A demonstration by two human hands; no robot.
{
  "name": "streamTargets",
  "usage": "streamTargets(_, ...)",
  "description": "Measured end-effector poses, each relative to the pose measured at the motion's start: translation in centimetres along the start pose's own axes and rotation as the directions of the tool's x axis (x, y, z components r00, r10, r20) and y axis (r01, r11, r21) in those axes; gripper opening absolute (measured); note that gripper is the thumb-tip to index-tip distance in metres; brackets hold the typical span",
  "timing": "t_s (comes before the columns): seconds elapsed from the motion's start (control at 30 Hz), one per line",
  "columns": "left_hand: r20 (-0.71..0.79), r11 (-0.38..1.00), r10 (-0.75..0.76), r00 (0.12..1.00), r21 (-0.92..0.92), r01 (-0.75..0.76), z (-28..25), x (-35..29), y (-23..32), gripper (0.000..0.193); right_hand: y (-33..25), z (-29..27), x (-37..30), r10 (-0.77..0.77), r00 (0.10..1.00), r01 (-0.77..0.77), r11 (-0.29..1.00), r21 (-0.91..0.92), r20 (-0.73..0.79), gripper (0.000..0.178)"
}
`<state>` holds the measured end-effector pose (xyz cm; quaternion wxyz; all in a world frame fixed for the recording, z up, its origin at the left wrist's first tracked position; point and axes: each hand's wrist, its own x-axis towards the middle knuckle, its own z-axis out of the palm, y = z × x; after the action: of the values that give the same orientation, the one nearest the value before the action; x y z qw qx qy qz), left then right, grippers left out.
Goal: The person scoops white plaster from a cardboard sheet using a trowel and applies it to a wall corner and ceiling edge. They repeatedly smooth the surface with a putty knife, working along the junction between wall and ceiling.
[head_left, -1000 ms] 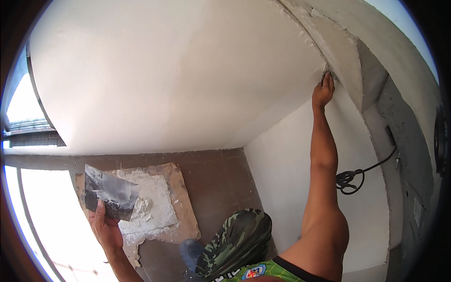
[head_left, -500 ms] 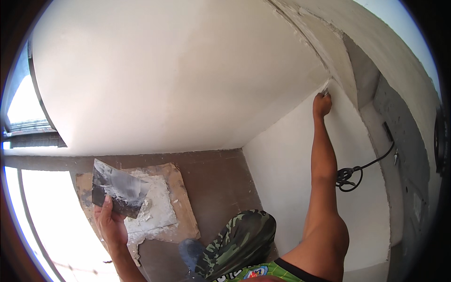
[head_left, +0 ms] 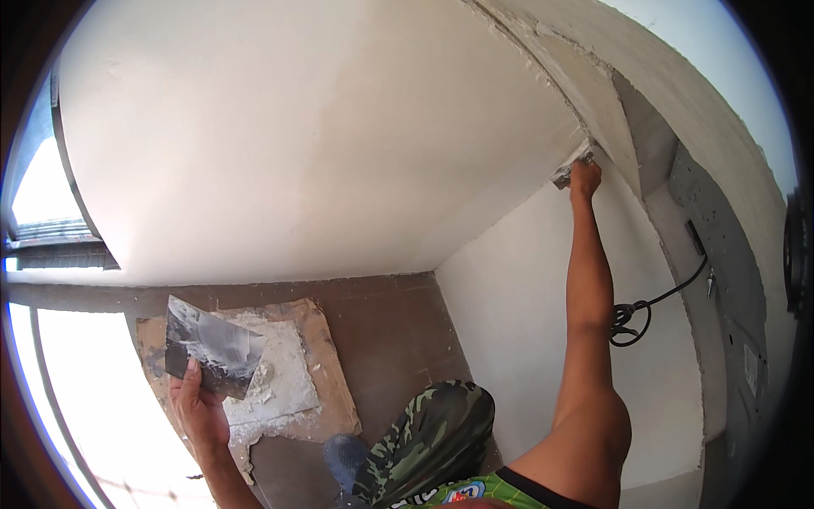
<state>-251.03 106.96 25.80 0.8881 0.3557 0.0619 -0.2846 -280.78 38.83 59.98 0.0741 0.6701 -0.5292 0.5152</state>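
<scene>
Low on the left, my left hand (head_left: 199, 409) grips a dark flat rectangular plate (head_left: 225, 341) by its lower edge, thumb on top. White putty is smeared over the plate's upper face. My right arm is stretched far out, and my right hand (head_left: 585, 178) is closed on a putty knife (head_left: 562, 176). The knife's putty-coated blade lies at the upper corner where the large cream wall (head_left: 280, 144) meets the narrower white wall (head_left: 517, 314). My fingers hide most of its handle.
On the brown floor (head_left: 390, 331) lies a putty-covered cardboard sheet (head_left: 326, 365), below the plate. A coiled black cable (head_left: 626, 321) hangs beside my right forearm. A grey metal panel (head_left: 721, 229) stands at right. My camouflage-clad knee (head_left: 445, 424) is at the bottom.
My right hand has turned, so the putty knife's blade now shows broadside at the corner. The plate in my left hand has dipped slightly.
</scene>
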Motion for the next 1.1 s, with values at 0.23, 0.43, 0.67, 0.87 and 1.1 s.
streamTargets(0.23,-0.030,1.000,0.005,1.000,0.020,-0.004,0.1,-0.2,0.3,0.019,-2.0,0.6,-0.5,-0.108,0.992,0.100,0.988,0.121,0.065,0.027)
streamTargets(0.43,0.034,1.000,0.029,0.999,-0.007,-0.029,0.8,-0.1,0.2,0.019,-8.7,-0.1,-7.1,-0.278,0.958,0.273,0.959,0.075,0.067,0.025)
streamTargets(0.67,-0.017,1.000,0.019,1.000,-0.024,-0.019,1.7,0.0,0.1,0.016,-8.1,-0.9,-8.2,-0.409,0.909,0.408,0.912,-0.025,-0.078,0.022)
streamTargets(0.87,0.016,1.000,0.025,1.000,0.003,-0.025,1.9,-0.5,0.8,0.015,-7.6,2.3,-8.4,-0.471,0.881,0.472,0.880,-0.056,0.038,0.031)
streamTargets(1.1,0.009,1.000,0.013,1.000,-0.024,-0.013,1.8,-0.6,1.1,0.014,-6.5,-1.2,-7.7,-0.072,0.997,0.071,0.985,-0.156,0.003,0.033)
